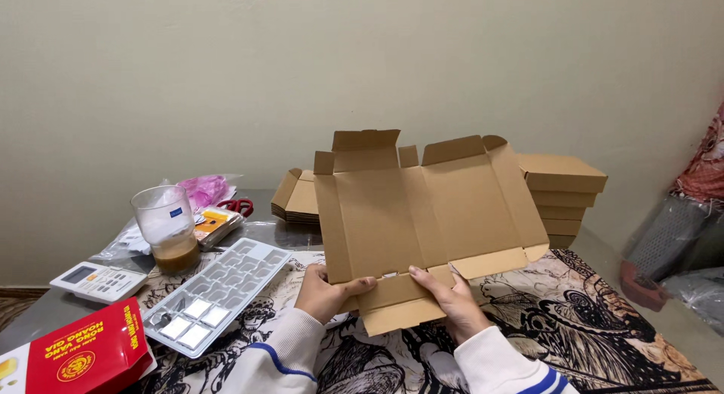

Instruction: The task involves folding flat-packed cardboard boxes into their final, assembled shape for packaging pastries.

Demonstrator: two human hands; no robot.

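**Both hands on one unfolded box**

The left hand [326,292] and right hand [451,300] each pinch the lower flap of a flat brown cardboard box blank [422,213], holding it tilted up over the patterned tabletop [603,326], apparently to work its creases. Left lies one clear plastic compartment tray [219,292]. Behind stand four folded brown boxes [562,202] and one pile of flat blanks [298,198].

**Cardboard, packets and a small screen**

An unfolded brown cardboard box [422,213] stands tilted at the centre, held by its lower edge. Behind it to the right is a stack of folded brown boxes [566,202]; behind to the left, a pile of flat box blanks [298,198]. A red packet [90,356] with a yellow round emblem lies bottom left. Beside it, a white remote [98,281] shows a grey screen. The plastic cup [167,224] bears a small blue label.
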